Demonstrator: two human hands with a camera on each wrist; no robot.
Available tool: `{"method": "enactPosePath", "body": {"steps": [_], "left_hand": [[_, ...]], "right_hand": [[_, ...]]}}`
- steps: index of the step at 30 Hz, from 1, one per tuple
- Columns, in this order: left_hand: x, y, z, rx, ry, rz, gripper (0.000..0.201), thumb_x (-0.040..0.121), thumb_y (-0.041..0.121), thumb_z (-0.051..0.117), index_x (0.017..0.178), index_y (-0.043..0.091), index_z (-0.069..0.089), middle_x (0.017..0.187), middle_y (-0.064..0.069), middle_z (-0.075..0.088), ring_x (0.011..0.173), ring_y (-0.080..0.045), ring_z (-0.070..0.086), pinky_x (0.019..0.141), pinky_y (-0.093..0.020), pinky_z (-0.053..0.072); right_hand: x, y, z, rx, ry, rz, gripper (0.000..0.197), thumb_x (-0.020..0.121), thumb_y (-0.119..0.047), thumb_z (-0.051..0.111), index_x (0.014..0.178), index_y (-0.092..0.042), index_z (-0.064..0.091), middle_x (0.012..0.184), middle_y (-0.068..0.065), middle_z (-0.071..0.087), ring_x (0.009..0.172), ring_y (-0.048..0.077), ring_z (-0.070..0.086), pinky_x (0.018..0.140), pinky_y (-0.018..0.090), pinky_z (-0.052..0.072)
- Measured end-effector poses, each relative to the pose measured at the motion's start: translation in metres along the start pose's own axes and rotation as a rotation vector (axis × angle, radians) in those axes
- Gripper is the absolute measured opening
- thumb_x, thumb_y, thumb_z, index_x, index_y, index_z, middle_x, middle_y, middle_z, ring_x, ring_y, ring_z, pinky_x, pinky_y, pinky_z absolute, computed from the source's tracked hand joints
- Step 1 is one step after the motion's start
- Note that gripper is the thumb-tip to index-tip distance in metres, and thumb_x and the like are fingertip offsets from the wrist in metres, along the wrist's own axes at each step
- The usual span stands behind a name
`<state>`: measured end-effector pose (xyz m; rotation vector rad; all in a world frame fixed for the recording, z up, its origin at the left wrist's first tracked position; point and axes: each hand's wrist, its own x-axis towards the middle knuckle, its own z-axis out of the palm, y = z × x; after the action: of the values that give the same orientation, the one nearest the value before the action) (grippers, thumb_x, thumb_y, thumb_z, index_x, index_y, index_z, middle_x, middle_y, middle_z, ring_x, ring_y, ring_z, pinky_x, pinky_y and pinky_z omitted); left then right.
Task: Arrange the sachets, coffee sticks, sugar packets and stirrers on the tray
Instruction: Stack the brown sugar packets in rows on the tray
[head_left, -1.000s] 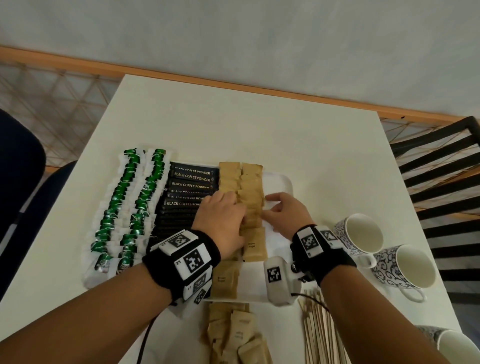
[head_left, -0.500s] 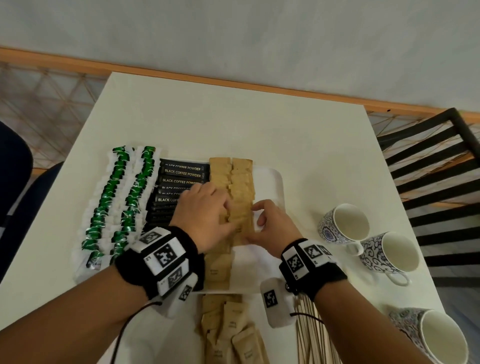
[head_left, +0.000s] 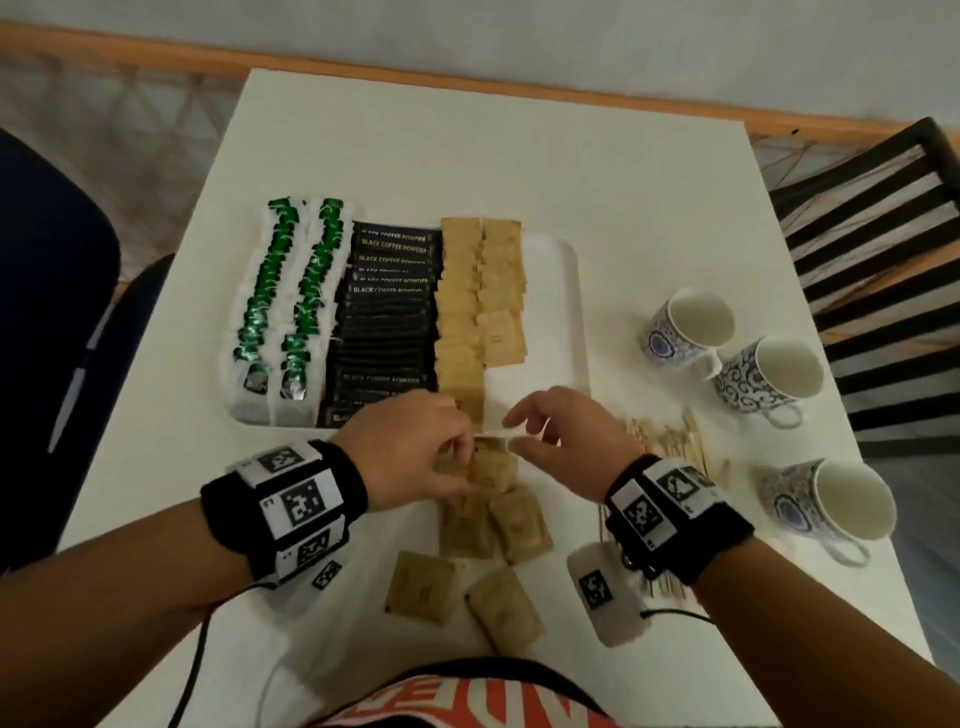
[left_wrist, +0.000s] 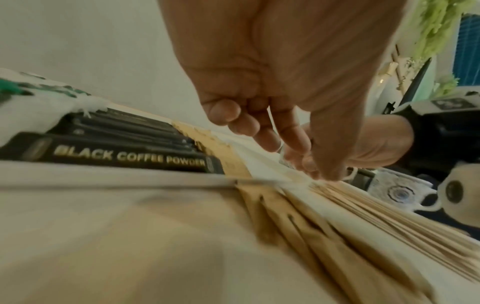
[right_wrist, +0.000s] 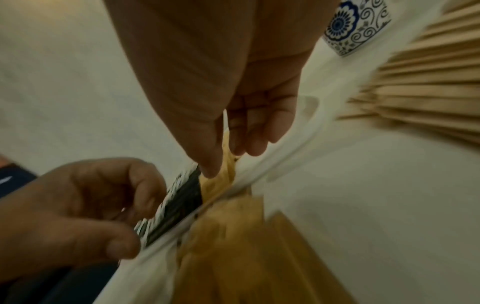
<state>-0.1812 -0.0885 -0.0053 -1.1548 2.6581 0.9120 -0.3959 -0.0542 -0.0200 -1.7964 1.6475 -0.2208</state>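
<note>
- The loose brown sugar packets (head_left: 488, 499) lie on the bench (head_left: 519, 156) just off the near edge of the white tray (head_left: 563, 291), right under and between the two hands; further packets trail back toward the person.
- Left hand (head_left: 410, 447) sits over the top of that pile, its fingers (left_wrist: 233, 119) curled downward; right hand (head_left: 566, 441) is just beside the pile on its right, fingers (right_wrist: 255, 131) loosely bent. Both are about equally near; the left looks slightly more over the packets.
- The packets are flat and roughly square, lying at mixed angles, so no clear long axis. The unfilled stretch of the right-hand packet column on the tray lies straight ahead of the hands, so my guess is the next carry goes forward, away from the body.
- I cannot tell whether either hand actually pinches a packet: the head view hides the fingertips behind the knuckles, and both wrist views are blurred by motion.
- Green sachets (head_left: 280, 291) and black coffee sticks (head_left: 389, 322) fill the tray's left side; wooden stirrers (head_left: 670, 441) lie on the bench, partly hidden beneath the right wrist.
</note>
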Motion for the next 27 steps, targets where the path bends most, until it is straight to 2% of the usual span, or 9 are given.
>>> {"method": "enactPosePath", "body": {"steps": [3, 6, 9, 12, 15, 19, 22, 25, 27], "left_hand": [[-0.023, 0.007, 0.021, 0.062, -0.092, -0.007, 0.033, 0.072, 0.057, 0.07, 0.09, 0.034, 0.056, 0.095, 0.017, 0.047, 0.09, -0.004, 0.042, 0.073, -0.025, 0.039], [-0.044, 0.01, 0.036, 0.148, -0.195, -0.017, 0.045, 0.07, 0.061, 0.069, 0.102, 0.035, 0.051, 0.102, 0.02, 0.043, 0.095, -0.004, 0.038, 0.072, -0.024, 0.033], [-0.058, 0.014, 0.052, 0.182, -0.271, -0.08, 0.062, 0.068, 0.06, 0.072, 0.117, 0.034, 0.045, 0.116, 0.014, 0.047, 0.107, -0.01, 0.044, 0.081, -0.028, 0.039], [-0.062, 0.018, 0.068, 0.172, -0.236, -0.136, 0.065, 0.072, 0.054, 0.072, 0.124, 0.03, 0.041, 0.122, 0.007, 0.049, 0.111, -0.015, 0.045, 0.084, -0.029, 0.04], [-0.059, 0.022, 0.073, 0.119, -0.186, -0.206, 0.06, 0.07, 0.053, 0.075, 0.115, 0.028, 0.044, 0.116, 0.007, 0.047, 0.106, -0.015, 0.045, 0.082, -0.029, 0.042], [-0.054, 0.025, 0.073, 0.044, -0.158, -0.288, 0.042, 0.07, 0.045, 0.077, 0.089, 0.028, 0.043, 0.098, 0.009, 0.042, 0.092, -0.012, 0.043, 0.076, -0.031, 0.043], [-0.049, 0.021, 0.072, -0.118, -0.134, -0.274, 0.023, 0.08, 0.028, 0.068, 0.085, 0.029, 0.046, 0.097, 0.006, 0.055, 0.092, -0.017, 0.056, 0.08, -0.035, 0.048], [-0.046, 0.018, 0.07, -0.259, -0.018, -0.28, 0.018, 0.082, 0.023, 0.068, 0.089, 0.029, 0.052, 0.092, 0.008, 0.058, 0.087, -0.013, 0.056, 0.075, -0.026, 0.044], [-0.041, 0.018, 0.069, -0.31, 0.099, -0.288, 0.015, 0.081, 0.022, 0.071, 0.086, 0.025, 0.056, 0.085, 0.009, 0.053, 0.081, -0.012, 0.052, 0.067, -0.018, 0.037]], "right_hand": [[-0.031, -0.009, 0.017, -0.125, -0.151, -0.081, 0.023, 0.082, -0.037, 0.064, 0.104, -0.033, 0.062, 0.097, -0.012, 0.05, 0.077, 0.007, 0.052, 0.071, 0.025, 0.045], [-0.056, -0.013, 0.031, -0.276, -0.295, -0.174, 0.04, 0.078, -0.045, 0.067, 0.114, -0.032, 0.058, 0.114, -0.007, 0.049, 0.097, 0.013, 0.052, 0.079, 0.03, 0.049], [-0.074, -0.016, 0.044, -0.355, -0.387, -0.269, 0.055, 0.075, -0.051, 0.067, 0.124, -0.032, 0.05, 0.122, -0.006, 0.047, 0.107, 0.017, 0.05, 0.08, 0.03, 0.048], [-0.079, -0.02, 0.054, -0.443, -0.404, -0.294, 0.066, 0.074, -0.054, 0.069, 0.13, -0.031, 0.045, 0.126, -0.005, 0.046, 0.109, 0.02, 0.05, 0.079, 0.031, 0.043], [-0.079, -0.026, 0.055, -0.481, -0.399, -0.274, 0.063, 0.074, -0.053, 0.07, 0.127, -0.027, 0.047, 0.124, -0.004, 0.045, 0.108, 0.02, 0.05, 0.077, 0.032, 0.043], [-0.077, -0.033, 0.054, -0.489, -0.395, -0.222, 0.052, 0.073, -0.05, 0.071, 0.113, -0.022, 0.052, 0.116, -0.003, 0.045, 0.098, 0.02, 0.052, 0.069, 0.03, 0.039], [-0.074, -0.031, 0.054, -0.418, -0.367, -0.196, 0.044, 0.074, -0.052, 0.068, 0.106, -0.025, 0.054, 0.109, -0.006, 0.046, 0.093, 0.017, 0.052, 0.066, 0.027, 0.034], [-0.072, -0.027, 0.052, -0.416, -0.349, -0.158, 0.058, 0.072, -0.056, 0.069, 0.119, -0.027, 0.048, 0.113, -0.006, 0.048, 0.097, 0.017, 0.052, 0.067, 0.028, 0.036], [-0.069, -0.027, 0.052, -0.433, -0.354, -0.149, 0.054, 0.075, -0.053, 0.068, 0.119, -0.028, 0.05, 0.115, -0.005, 0.048, 0.102, 0.019, 0.053, 0.07, 0.029, 0.037]]}}
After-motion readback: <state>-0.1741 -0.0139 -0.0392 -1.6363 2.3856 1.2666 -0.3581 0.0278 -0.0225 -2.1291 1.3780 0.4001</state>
